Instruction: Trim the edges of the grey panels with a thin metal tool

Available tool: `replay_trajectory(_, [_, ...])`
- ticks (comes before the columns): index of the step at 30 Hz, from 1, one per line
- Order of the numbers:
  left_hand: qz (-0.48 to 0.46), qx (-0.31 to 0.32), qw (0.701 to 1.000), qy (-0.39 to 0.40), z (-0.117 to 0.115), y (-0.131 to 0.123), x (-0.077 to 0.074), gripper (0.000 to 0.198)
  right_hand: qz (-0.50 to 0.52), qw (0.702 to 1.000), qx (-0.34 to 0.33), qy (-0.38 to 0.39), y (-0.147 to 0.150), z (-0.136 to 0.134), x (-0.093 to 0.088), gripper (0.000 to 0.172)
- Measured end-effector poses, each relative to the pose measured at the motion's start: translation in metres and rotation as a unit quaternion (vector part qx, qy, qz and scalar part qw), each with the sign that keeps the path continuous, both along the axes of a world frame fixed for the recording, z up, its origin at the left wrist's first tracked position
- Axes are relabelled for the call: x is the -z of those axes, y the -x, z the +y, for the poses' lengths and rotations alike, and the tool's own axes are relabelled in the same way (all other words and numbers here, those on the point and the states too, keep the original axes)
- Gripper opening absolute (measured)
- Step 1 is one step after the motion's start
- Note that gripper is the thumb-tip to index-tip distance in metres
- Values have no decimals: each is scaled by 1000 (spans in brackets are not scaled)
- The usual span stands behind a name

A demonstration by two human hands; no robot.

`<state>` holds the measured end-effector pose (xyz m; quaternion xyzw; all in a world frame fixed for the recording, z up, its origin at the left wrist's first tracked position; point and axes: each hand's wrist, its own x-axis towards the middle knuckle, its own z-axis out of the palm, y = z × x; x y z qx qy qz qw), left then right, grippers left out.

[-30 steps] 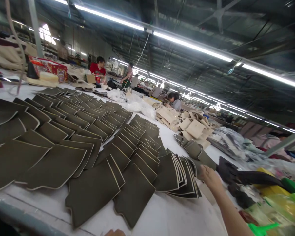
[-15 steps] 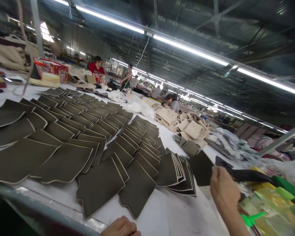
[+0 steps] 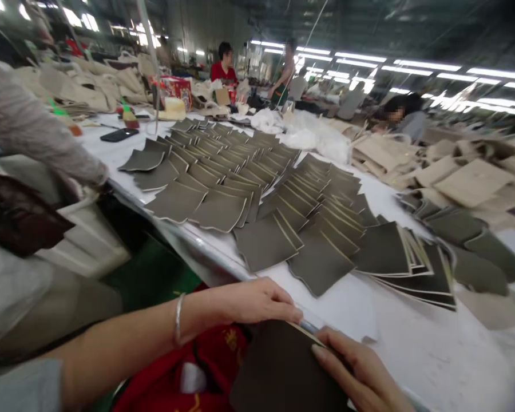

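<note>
A dark grey-brown leather-like panel (image 3: pixel 283 372) with a pale edge is in my hands, close to my body at the table's near edge. My left hand (image 3: pixel 257 300), with a silver bangle on the wrist, grips its top edge, thumb out of sight. On its right edge my right hand (image 3: pixel 360 366) is closed, fingers lying against the panel's face. Beyond them, many similar panels (image 3: pixel 261 240) overlap in fanned rows across the white table (image 3: pixel 399 326). Another fanned stack (image 3: pixel 386 252) of these panels lies at the right end of the rows.
Rounded dark pieces (image 3: pixel 459 223) and beige bag parts (image 3: pixel 476 177) are piled at the right. A phone (image 3: pixel 119 135) lies at the far left of the table. At left stands a person with a light sleeve (image 3: pixel 30 109). Red cloth (image 3: pixel 210 366) is below my arms.
My view has turned left and down. My right hand has brought the dark panel from the table's right side to near my body, where my left hand now holds it too.
</note>
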<state>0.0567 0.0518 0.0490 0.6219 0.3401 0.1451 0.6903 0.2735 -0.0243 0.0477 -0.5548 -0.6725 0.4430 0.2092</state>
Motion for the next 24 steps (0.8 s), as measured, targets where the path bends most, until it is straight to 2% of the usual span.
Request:
replay_trajectory(2, [16, 27, 998, 47, -7, 7, 14, 19, 1, 1000, -18, 20, 11, -10, 15, 37])
replay_trajectory(5, [28, 54, 994, 85, -15, 15, 36, 13, -10, 996, -73, 55, 18, -21, 31, 37])
replay_trajectory(7, [28, 61, 991, 120, -18, 18, 45, 12, -18, 994, -95, 42, 21, -27, 39, 32])
replay_trajectory(9, [34, 54, 985, 162, -18, 19, 49, 13, -33, 995, -86, -25, 24, -33, 47, 23])
replay_trajectory(11, [48, 50, 978, 195, -18, 18, 51, 15, -60, 985, -70, -147, 26, -36, 54, 19])
replay_trajectory(13, [64, 53, 974, 212, -17, 16, 51, 15, -93, 954, -63, -278, 30, -36, 58, 17])
replay_trajectory(15, [73, 58, 972, 214, -16, 14, 53, 14, -117, 920, -68, -367, 35, -36, 60, 12])
replay_trajectory(18, [76, 62, 974, 206, -17, 13, 56, 13, -145, 891, -69, -426, 41, -36, 61, 9])
replay_trajectory(24, [72, 65, 980, 174, -20, 16, 55, 12, -182, 875, -71, -443, 43, -39, 68, 12])
